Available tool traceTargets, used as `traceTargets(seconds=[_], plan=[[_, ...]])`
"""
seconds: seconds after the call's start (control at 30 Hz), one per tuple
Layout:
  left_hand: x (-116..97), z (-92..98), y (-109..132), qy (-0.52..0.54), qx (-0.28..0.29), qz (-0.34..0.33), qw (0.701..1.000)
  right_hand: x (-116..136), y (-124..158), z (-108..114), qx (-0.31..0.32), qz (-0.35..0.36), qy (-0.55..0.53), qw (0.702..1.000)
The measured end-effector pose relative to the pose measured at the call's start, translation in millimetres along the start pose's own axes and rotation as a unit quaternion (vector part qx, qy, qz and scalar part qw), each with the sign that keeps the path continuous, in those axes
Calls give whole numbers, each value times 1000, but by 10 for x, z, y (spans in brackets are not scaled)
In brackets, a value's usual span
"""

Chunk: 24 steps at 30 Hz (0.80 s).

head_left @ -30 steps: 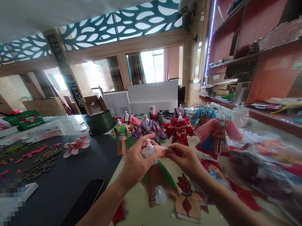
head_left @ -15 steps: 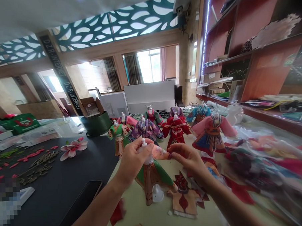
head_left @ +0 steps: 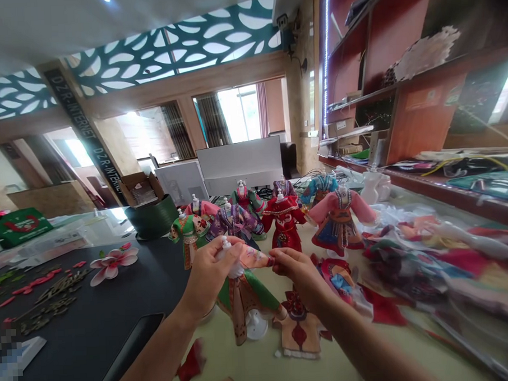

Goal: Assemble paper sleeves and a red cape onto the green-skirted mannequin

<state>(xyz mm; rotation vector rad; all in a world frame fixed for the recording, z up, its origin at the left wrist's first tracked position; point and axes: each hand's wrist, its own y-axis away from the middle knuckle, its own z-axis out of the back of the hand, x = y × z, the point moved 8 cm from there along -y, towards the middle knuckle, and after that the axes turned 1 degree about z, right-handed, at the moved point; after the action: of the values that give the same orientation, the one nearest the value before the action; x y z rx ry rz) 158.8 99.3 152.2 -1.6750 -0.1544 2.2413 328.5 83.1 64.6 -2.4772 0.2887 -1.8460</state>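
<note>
Head view, looking down across a pale bench (head_left: pixel 245 373) to a small green-and-tan dress (head_left: pixel 262 294), near six o'clock, with a white stand (head_left: pixel 257 325) showing under the hem. Holding around the top of that dress with the left grip (head_left: pixel 209 276), thumb and fingers curled about the base of a white knob (head_left: pixel 225 243). Pinching with the right grip (head_left: pixel 299 270) at the three o'clock end of a peach cloth (head_left: pixel 253 258), fingertips pressed together on a dark red edge.

Reading the clock from the green-and-tan dress: at twelve, a purple dress (head_left: pixel 232 219) and, farther off, a white panel (head_left: pixel 238 163); at ten, another green dress (head_left: pixel 189 235) and, beyond, a dark green tub (head_left: pixel 150 223); between one and two, a red dress (head_left: pixel 283 226); at two, a pink-sleeved dress (head_left: pixel 343 217); at three, a partly blurred heap of wrapped cloth (head_left: pixel 425 261); at four, lying flat, a cream cloth piece (head_left: pixel 300 334); between seven and eight, a red scrap (head_left: pixel 192 363); at nine, a pink flower (head_left: pixel 114 265).
</note>
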Motion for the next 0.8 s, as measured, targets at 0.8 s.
traceTargets(seconds=[0.8], plan=[[-85, 53, 31, 26, -12, -28, 999, 594, 245, -263, -62, 306, 251, 916]])
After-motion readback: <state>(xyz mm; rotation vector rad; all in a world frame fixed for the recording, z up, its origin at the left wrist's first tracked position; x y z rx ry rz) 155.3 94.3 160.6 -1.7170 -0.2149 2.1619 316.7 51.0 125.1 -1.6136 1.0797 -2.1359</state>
